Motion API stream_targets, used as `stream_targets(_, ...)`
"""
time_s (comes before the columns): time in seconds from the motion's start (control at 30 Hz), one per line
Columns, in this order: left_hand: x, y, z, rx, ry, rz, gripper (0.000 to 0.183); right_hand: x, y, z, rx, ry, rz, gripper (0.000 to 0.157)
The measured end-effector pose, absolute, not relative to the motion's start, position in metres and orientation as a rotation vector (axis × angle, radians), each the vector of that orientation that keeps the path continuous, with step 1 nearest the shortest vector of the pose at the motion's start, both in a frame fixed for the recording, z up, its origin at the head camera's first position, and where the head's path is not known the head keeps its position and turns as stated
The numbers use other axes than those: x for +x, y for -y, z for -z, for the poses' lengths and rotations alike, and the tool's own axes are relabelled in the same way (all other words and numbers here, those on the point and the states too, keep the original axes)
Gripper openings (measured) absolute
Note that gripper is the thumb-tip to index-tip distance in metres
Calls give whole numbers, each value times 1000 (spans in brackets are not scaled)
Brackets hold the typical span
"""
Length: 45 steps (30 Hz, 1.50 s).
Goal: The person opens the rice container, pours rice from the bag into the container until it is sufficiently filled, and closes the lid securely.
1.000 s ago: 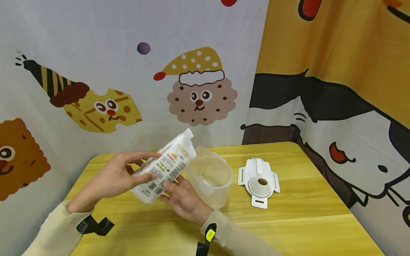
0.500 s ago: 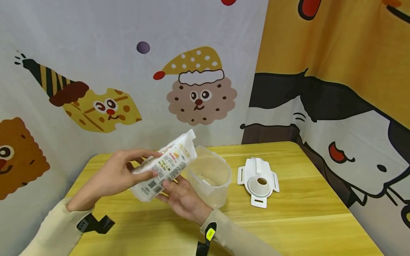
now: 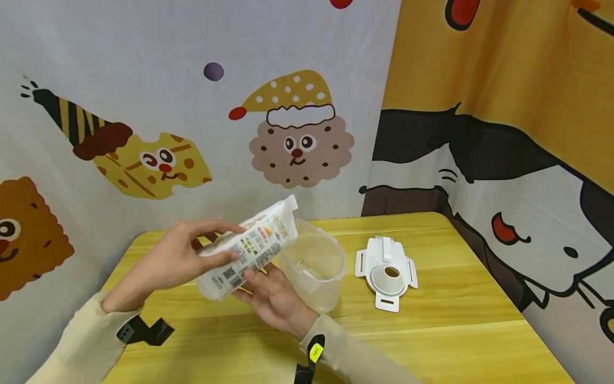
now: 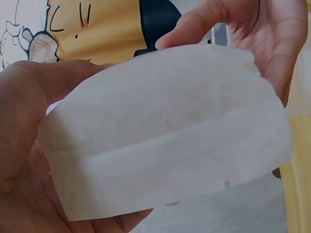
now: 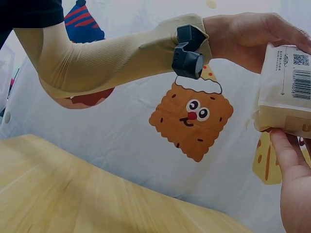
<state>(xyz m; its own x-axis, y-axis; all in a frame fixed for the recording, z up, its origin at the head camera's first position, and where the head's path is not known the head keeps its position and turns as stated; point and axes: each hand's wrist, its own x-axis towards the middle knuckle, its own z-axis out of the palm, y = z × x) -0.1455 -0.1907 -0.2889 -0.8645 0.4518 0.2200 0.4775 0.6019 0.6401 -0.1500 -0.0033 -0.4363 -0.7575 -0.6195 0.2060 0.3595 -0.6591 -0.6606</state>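
The packet (image 3: 251,248) is white and oblong, its printed face turned up towards the head camera, with gold lettering near the upper end, small red, yellow and green pictures, dark text, a QR code and a barcode. The face seen from the left wrist is plain white with a long crease. It is held tilted above the left half of the desk (image 3: 451,320), its upper end overlapping the tub's rim in the head view.

The left hand (image 3: 179,261) grips it, thumb on the print and fingers over the far side, parted by the packet's width. The right hand (image 3: 278,298) holds the lower edge, thumb on the print and fingers beneath.

There is one packet, one tub (image 3: 331,288) and one lid (image 3: 381,274). The clear tub stands mid-desk towards the far edge, mouth up; something pale shows low down, though whether inside or on the wall is hard to tell. The white lid lies between tub and right edge, with a round raised hole and three slotted flaps showing.
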Motion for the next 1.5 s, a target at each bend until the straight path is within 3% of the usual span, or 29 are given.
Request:
stream_targets(1.03,-144,187,280,-794,2810,1069,31,-148,3,429,-582,-797,2414,66)
stream_targets(1.5,-139,197,281,-782,2805,1051,40,-148,4,428,-584,-803,2411,65)
